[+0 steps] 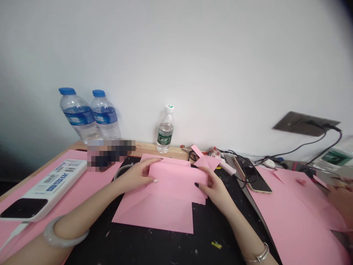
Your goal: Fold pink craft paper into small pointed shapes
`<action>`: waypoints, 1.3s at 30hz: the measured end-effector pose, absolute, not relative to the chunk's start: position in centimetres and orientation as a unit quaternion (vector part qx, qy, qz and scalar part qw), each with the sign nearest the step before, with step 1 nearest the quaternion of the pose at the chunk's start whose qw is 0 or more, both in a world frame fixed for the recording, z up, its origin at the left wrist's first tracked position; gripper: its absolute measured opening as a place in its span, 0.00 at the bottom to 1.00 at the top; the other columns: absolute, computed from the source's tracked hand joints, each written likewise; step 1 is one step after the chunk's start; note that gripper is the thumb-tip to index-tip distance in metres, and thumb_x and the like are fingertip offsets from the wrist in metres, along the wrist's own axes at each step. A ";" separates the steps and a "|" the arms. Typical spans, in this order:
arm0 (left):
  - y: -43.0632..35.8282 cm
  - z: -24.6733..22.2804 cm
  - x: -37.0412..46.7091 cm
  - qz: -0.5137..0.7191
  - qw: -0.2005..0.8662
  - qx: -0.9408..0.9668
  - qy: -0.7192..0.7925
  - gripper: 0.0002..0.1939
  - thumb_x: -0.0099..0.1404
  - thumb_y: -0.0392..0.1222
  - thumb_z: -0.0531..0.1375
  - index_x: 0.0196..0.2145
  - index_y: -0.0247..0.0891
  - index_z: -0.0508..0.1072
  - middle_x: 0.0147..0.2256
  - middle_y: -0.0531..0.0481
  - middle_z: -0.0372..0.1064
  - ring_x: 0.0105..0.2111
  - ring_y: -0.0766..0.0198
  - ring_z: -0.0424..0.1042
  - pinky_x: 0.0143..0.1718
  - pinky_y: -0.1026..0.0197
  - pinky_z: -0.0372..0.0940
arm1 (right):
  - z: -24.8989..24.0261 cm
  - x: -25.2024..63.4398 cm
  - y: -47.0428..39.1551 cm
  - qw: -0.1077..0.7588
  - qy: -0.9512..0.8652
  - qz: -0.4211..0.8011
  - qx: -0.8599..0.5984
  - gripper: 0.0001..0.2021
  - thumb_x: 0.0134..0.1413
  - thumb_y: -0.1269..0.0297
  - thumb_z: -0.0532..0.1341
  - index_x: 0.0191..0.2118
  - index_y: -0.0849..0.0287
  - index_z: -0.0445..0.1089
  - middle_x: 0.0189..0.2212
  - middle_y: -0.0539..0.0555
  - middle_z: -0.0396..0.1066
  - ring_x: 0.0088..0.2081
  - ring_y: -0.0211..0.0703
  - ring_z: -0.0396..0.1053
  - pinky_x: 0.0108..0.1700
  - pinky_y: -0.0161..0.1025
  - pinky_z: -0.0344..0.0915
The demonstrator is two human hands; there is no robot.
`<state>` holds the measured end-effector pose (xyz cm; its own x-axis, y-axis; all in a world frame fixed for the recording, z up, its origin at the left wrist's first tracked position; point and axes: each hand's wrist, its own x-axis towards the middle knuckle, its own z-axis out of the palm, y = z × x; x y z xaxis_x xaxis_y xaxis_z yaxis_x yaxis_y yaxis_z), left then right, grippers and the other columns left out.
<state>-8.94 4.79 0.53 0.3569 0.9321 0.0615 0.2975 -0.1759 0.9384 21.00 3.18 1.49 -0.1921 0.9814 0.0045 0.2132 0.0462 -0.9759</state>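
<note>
A sheet of pink paper (pixel 173 182) curves over between my two hands, bent at its far edge, above more pink paper (pixel 165 217) lying on the black mat. My left hand (pixel 142 175) pinches its left edge, thumb on the near face and fingers behind. At the right edge, my right hand (pixel 213 186) grips it the same way, with the thumb in front. Beyond my right hand lies a cut and folded pink paper piece (pixel 205 161). Part of the lower sheets is hidden under the bent one.
Left are a white power bank (pixel 55 187) and two blue-capped bottles (pixel 79 117). A small water bottle (pixel 164 132) stands by the wall. Right are a phone (pixel 255 176), cables, and large pink sheets (pixel 298 213). Another person's hand (pixel 342 198) shows at the right edge.
</note>
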 end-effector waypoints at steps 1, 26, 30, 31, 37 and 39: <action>4.8 0.6 -9.0 0.338 0.433 0.698 0.459 0.35 0.52 0.41 0.64 0.57 0.45 0.59 0.60 0.45 0.54 0.57 0.51 0.58 0.56 0.48 0.56 | 1.4 21.0 3.2 0.398 -0.610 0.470 -0.498 0.25 0.42 0.65 0.64 0.50 0.55 0.63 0.50 0.56 0.65 0.44 0.47 0.68 0.44 0.41 0.66; 5.2 0.5 -9.9 0.183 0.248 0.843 0.441 0.32 0.59 0.51 0.60 0.59 0.52 0.55 0.63 0.52 0.47 0.62 0.54 0.44 0.61 0.48 0.41 | 1.6 21.5 2.7 0.313 -0.695 0.365 -0.535 0.27 0.44 0.69 0.62 0.54 0.55 0.63 0.47 0.54 0.68 0.33 0.41 0.66 0.34 0.36 0.65; 5.2 0.5 -9.9 0.175 0.246 0.846 0.439 0.35 0.57 0.53 0.61 0.60 0.52 0.54 0.63 0.53 0.47 0.62 0.55 0.45 0.61 0.50 0.43 | 2.0 21.7 2.6 0.291 -0.706 0.368 -0.530 0.27 0.45 0.70 0.61 0.55 0.57 0.63 0.51 0.55 0.66 0.41 0.46 0.68 0.42 0.39 0.65; 5.3 0.4 -10.0 0.173 0.245 0.847 0.438 0.35 0.57 0.53 0.61 0.60 0.53 0.54 0.63 0.53 0.47 0.62 0.54 0.45 0.61 0.50 0.43 | 2.0 21.7 2.6 0.287 -0.707 0.368 -0.530 0.27 0.45 0.70 0.61 0.55 0.57 0.63 0.51 0.55 0.66 0.43 0.46 0.68 0.43 0.40 0.65; 5.3 0.3 -10.0 0.164 0.237 0.851 0.439 0.35 0.57 0.55 0.60 0.60 0.53 0.53 0.63 0.54 0.46 0.62 0.56 0.45 0.61 0.51 0.44 | 2.5 21.6 2.5 0.280 -0.713 0.360 -0.532 0.28 0.44 0.70 0.61 0.56 0.55 0.63 0.53 0.54 0.66 0.48 0.48 0.66 0.49 0.41 0.63; 5.3 0.3 -10.0 0.161 0.233 0.853 0.438 0.35 0.57 0.55 0.60 0.60 0.54 0.53 0.63 0.54 0.46 0.62 0.57 0.45 0.61 0.51 0.43 | 2.6 21.6 2.5 0.273 -0.711 0.360 -0.539 0.29 0.44 0.70 0.62 0.56 0.55 0.63 0.52 0.54 0.67 0.45 0.48 0.68 0.46 0.41 0.64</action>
<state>-10.02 5.30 0.31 0.5642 0.8227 0.0696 0.6726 -0.5070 0.5390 21.61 2.54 2.59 -0.2708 0.9626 0.0005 0.5695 0.1606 -0.8061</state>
